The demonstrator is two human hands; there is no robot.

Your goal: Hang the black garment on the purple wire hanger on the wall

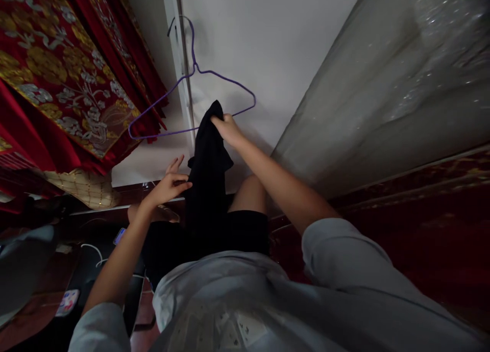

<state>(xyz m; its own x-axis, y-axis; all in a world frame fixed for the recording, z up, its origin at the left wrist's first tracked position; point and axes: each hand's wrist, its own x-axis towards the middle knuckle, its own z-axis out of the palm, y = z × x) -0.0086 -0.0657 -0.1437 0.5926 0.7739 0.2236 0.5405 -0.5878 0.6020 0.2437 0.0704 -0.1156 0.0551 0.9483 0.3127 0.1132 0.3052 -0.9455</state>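
A purple wire hanger (225, 78) hangs in front of a white surface, its hook at the top near a narrow upright edge. Black cloth (209, 158), which looks like a garment, drapes over the hanger's lower bar and falls toward my lap. My right hand (227, 130) grips the cloth's upper part at the bar, thumb and fingers closed on it. Lower down on the left, my left hand (168, 186) has its fingers apart beside the cloth's edge. Its thumb and index tips reach the cloth or nearly so; I cannot tell whether they touch.
Red drapery with gold and silver embroidery (69, 76) hangs at the upper left. Clear plastic sheeting covers a large grey panel (367, 97) on the right. A phone-like object (68, 302) and a white cable (92, 247) lie on a dark seat at the lower left.
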